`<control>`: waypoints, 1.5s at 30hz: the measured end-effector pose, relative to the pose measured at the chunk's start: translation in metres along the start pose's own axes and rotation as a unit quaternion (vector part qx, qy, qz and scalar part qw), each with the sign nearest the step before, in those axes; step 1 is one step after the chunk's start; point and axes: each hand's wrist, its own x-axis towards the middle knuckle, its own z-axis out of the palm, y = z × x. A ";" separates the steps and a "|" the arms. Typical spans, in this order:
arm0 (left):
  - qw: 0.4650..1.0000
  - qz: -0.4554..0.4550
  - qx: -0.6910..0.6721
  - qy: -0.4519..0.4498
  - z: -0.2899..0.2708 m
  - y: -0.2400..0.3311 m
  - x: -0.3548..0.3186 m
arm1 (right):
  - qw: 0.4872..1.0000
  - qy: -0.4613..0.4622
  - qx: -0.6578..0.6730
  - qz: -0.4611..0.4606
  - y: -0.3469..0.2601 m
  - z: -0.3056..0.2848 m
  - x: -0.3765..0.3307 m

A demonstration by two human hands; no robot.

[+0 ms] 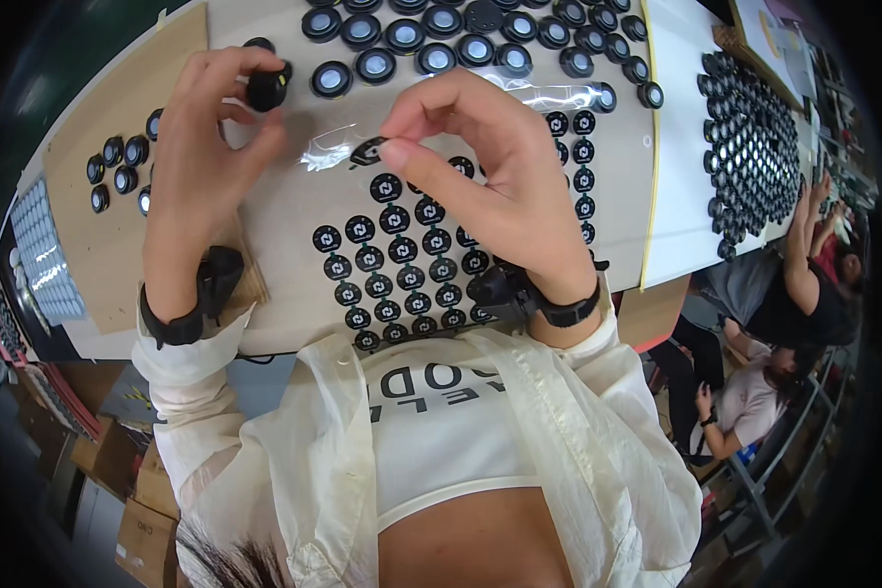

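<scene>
The left hand [201, 147] is gripping a round black cap [265, 90] in its fingers at the upper left of the frame, just above the counter [284, 211]; the right hand [490, 171] is pinching a small black round sticker [367, 151] between thumb and forefinger near the upper middle, over a clear film strip [328, 147]; rows of matching stickers [392, 260] are lying at centre; lens-topped caps [441, 39] are lining the top edge.
</scene>
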 end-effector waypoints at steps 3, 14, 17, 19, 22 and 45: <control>0.999 -0.005 -0.022 -0.031 -0.001 -0.007 0.000 | 1.000 0.017 0.020 0.003 0.005 0.001 0.000; 0.993 -0.057 -0.103 -0.010 0.005 -0.015 0.000 | 0.998 0.019 0.052 0.034 0.006 0.002 -0.001; 0.990 -0.060 -0.127 -0.004 0.001 0.000 -0.002 | 0.995 0.037 0.082 0.040 0.006 -0.001 -0.001; 0.988 -0.042 -0.145 -0.013 -0.004 0.014 -0.004 | 0.993 0.046 0.101 0.049 0.002 -0.002 0.000; 0.971 -0.033 -0.235 -0.038 -0.003 0.033 -0.015 | 0.990 0.048 0.119 0.053 -0.007 -0.004 0.001; 0.911 -0.027 -0.408 -0.057 0.024 0.047 -0.022 | 0.989 0.099 0.076 0.078 -0.018 0.002 0.004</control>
